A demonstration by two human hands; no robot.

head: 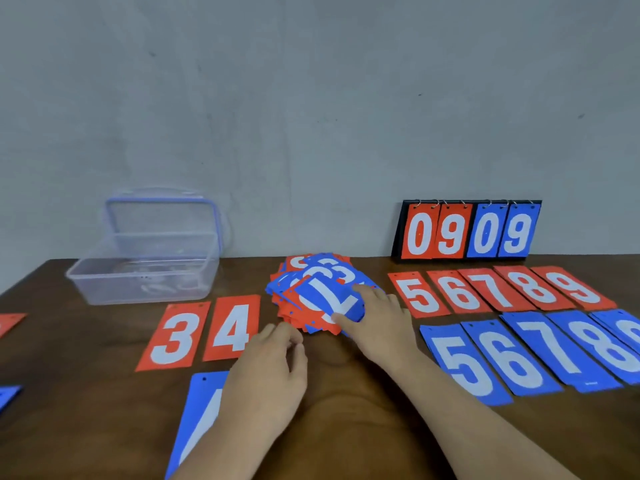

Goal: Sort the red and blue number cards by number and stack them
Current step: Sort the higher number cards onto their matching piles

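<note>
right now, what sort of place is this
Likely a plain indoor workspace set up for a sorting exercise: a dark wooden table against a bare grey wall, a flip scoreboard, number cards in rows, and a clear storage box.

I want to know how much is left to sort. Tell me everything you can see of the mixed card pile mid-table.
The mixed pile is a splayed heap of thin red and blue cards with white numerals and punched holes, lying on the brown table between the red 4 and red 5. A blue 7 lies skewed on top; the right hand pinches its edge. The left hand is at the pile's front edge.
</note>
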